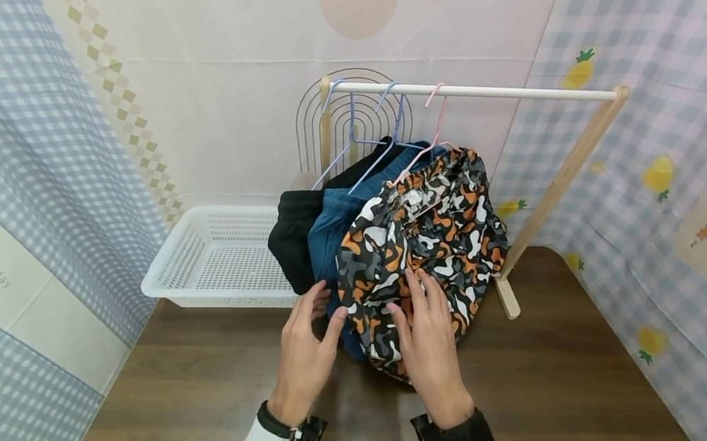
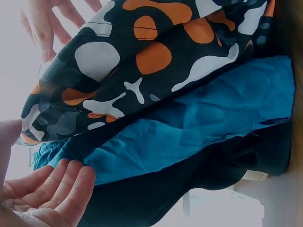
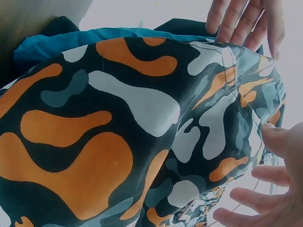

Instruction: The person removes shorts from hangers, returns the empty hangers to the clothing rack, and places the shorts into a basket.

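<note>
Orange-patterned garment (image 1: 418, 244) hangs before the left hand (image 1: 308, 347) and right hand (image 1: 434, 342), thumbs wide from fingers, gripping nothing; gentle, even smoothing should keep the pink hanger (image 1: 439, 126) steady.

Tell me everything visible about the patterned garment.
The patterned garment looks like thin cloth, black with orange, white and grey blobs. It hangs, wrinkled, its top gathered, from the pink hanger on the white rail, in front of the blue garment. The right hand is at its front, left hand beside its edge; contact unclear.
</note>
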A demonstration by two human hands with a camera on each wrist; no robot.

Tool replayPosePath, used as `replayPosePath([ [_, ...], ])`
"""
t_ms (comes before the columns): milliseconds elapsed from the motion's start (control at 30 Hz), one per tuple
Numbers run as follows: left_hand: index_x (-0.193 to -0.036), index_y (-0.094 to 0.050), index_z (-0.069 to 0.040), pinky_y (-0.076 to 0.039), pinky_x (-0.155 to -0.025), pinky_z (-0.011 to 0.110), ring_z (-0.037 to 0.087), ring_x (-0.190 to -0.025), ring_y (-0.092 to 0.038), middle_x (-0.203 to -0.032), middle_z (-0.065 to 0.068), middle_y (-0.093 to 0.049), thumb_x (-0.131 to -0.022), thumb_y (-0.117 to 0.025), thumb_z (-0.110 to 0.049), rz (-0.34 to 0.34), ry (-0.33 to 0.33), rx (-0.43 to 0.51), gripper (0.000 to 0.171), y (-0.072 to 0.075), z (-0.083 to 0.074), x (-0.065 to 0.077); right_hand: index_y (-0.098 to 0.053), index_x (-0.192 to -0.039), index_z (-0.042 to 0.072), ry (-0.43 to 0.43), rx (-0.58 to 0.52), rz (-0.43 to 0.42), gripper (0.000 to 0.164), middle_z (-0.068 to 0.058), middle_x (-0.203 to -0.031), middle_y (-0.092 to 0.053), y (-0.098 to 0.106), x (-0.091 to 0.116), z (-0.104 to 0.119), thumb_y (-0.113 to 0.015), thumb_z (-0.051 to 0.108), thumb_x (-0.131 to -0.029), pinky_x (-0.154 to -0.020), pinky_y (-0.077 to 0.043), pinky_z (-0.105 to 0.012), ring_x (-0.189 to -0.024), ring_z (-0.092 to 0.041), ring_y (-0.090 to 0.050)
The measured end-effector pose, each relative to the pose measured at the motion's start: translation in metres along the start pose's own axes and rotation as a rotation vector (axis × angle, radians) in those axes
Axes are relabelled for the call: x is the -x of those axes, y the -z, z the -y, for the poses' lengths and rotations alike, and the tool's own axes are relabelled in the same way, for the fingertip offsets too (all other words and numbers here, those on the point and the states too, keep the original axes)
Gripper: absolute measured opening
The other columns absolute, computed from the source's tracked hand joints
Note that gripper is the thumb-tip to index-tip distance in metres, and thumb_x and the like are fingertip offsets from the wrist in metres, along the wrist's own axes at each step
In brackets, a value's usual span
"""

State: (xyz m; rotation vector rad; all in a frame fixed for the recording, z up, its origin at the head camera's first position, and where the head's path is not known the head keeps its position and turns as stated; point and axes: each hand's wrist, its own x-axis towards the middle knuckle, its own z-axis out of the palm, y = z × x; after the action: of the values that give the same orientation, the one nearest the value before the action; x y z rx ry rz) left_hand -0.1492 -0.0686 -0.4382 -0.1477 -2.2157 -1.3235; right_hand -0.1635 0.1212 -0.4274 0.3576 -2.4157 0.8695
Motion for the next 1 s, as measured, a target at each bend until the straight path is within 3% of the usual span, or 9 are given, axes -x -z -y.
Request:
replayPosePath([
  [533, -0.147, -0.057, -0.005, -0.059, -0.098, 0.043, 0.024, -0.119, -0.068, -0.130, 0.010, -0.068, -0.106, -0.065, -0.036, 0.017, -0.024, 0.053, 0.051, -0.006, -0.002, -0.006, -0.038, -0.162, 0.006, -0.015, -0.083, 0.008, 0.063, -0.022, -0.160, -0.039, -0.005, -0.009, -0.002, -0.064, 0.022, -0.106, -0.107, -0.049, -0.059, -0.146, -0.040, -0.042],
  [1000, -0.146, -0.057, -0.001, -0.060, -0.095, 0.040, 0.025, -0.118, -0.070, -0.130, 0.015, -0.069, -0.107, -0.064, -0.032, 0.006, -0.068, 0.083, 0.050, -0.005, -0.005, -0.017, -0.040, -0.161, 0.006, 0.024, -0.077, -0.033, 0.065, -0.021, -0.158, -0.042, -0.005, -0.020, -0.007, -0.068, 0.019, -0.104, -0.103, -0.052, -0.057, -0.143, -0.039, -0.046],
])
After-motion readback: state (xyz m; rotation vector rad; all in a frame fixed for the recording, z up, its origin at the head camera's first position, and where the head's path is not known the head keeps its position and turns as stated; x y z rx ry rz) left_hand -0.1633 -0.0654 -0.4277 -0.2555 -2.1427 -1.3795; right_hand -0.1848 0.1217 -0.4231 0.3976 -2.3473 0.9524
